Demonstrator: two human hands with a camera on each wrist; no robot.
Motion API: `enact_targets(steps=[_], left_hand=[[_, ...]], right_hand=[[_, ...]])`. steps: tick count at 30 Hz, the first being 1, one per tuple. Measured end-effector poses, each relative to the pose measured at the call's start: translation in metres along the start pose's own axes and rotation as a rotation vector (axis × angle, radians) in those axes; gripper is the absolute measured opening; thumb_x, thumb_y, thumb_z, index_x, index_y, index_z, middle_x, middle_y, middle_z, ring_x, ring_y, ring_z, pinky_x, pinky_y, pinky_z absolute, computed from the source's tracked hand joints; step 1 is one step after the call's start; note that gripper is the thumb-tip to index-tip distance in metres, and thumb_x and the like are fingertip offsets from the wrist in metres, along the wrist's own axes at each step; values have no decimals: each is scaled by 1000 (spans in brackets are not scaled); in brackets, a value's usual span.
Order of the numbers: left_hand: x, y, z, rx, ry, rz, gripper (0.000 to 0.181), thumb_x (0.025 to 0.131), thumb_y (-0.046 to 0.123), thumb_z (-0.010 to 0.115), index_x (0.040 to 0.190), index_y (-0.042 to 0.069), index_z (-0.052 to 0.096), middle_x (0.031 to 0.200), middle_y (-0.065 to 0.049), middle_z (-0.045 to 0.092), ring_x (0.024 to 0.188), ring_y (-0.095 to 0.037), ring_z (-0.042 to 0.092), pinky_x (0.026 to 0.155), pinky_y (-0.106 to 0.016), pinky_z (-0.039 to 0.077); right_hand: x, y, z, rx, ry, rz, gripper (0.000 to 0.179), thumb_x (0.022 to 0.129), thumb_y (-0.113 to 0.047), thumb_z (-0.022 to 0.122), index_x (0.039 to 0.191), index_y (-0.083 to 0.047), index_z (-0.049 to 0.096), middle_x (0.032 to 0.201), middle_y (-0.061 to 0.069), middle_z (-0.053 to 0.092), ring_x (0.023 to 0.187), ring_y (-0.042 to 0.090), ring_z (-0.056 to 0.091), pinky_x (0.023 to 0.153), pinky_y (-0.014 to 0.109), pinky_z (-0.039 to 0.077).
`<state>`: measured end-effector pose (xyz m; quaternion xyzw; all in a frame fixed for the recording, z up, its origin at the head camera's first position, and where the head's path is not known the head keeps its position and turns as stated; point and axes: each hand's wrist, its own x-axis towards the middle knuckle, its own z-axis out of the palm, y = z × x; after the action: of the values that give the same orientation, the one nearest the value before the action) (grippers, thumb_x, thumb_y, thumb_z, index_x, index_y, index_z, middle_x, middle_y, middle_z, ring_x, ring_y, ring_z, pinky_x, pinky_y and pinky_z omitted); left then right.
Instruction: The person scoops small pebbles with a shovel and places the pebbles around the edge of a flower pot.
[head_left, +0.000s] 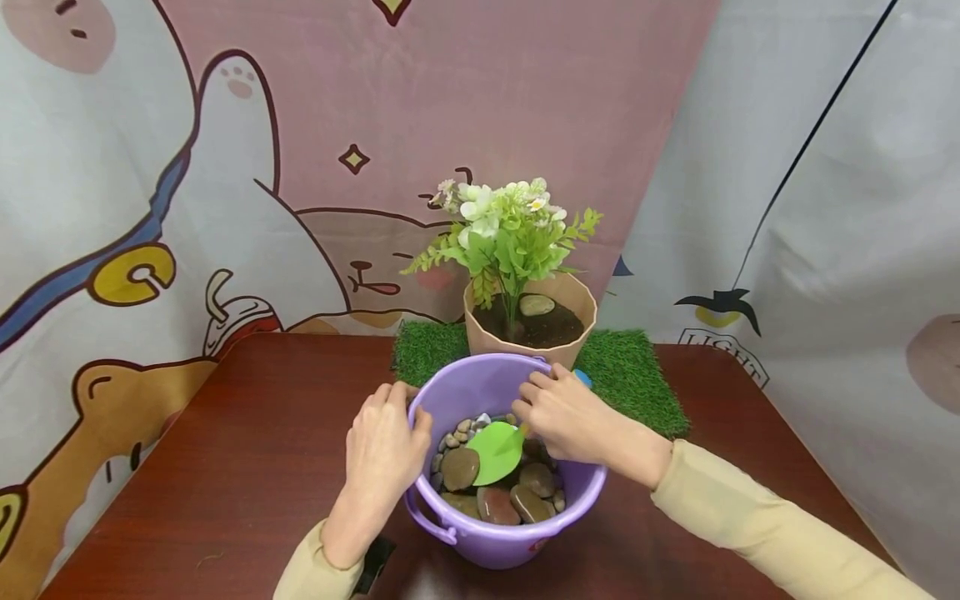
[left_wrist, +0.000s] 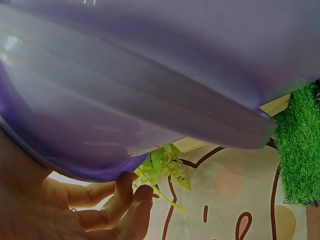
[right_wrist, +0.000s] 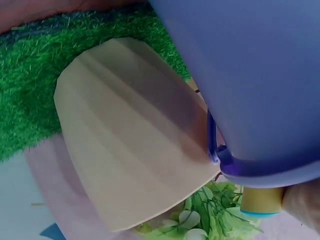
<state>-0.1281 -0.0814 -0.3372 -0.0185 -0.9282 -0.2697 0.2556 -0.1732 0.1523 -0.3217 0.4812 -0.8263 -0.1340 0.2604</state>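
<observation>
A purple bucket stands on the table with brown and grey stones inside. My left hand grips its left rim, thumb over the edge; in the left wrist view the fingers curl beneath the bucket's wall. At the far right rim, my right hand holds a toy shovel. Its green blade lies over the stones, pointing down into the bucket. The yellow handle end with a blue edge shows in the right wrist view, while most of that hand is out of frame there.
Right behind the bucket, a beige flowerpot holds dark soil, one pale stone and a white-flowered plant. It stands on a green grass mat on the red-brown table. A printed cloth hangs behind.
</observation>
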Motion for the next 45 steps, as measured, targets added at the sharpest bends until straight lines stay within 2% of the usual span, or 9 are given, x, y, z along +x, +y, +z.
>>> enact_targets(steps=[7,15,21,29,38,45], left_hand=[[0,-1,0,2,4,-2,19,77,14,62,93,4,67,83,-11,64,80,-34,63,65,-50,50],[-1,-1,0,-1,-6,-9,19,78,13,61,93,4,67,83,-10,64,81,-33,63,65,-50,49],[0,-1,0,-4,-9,-7,19,78,13,61,93,4,67,84,-10,64,81,-33,63,65,-50,50],[-1,-1,1,-2,-18,-11,19,77,14,60,93,4,67,86,-10,65,82,-33,63,66,-50,50],[0,0,1,-3,-19,-8,19,78,15,61,93,5,67,84,-10,65,81,-33,63,64,-49,50],[1,-1,0,4,0,0,20,77,15,63,93,4,67,85,-11,65,81,-34,64,65,-50,50]], right_hand=[[1,-2,2,93,50,41,23,70,-32,76,80,-18,61,72,-6,56,70,15,51,62,30,33],[1,-1,2,124,81,62,23,70,-34,76,80,-19,62,74,-6,57,72,15,53,63,30,34],[-2,2,1,185,112,64,21,73,-35,75,82,-20,63,76,-8,58,73,12,53,66,29,36],[-8,8,-1,278,113,47,16,77,-33,72,84,-22,63,80,-11,60,78,9,53,69,26,36],[-14,15,-7,318,164,25,13,78,-29,71,84,-22,64,80,-12,60,79,8,54,73,26,39],[-26,28,-14,322,191,52,15,76,-29,74,84,-22,64,80,-12,60,76,6,51,72,25,38]])
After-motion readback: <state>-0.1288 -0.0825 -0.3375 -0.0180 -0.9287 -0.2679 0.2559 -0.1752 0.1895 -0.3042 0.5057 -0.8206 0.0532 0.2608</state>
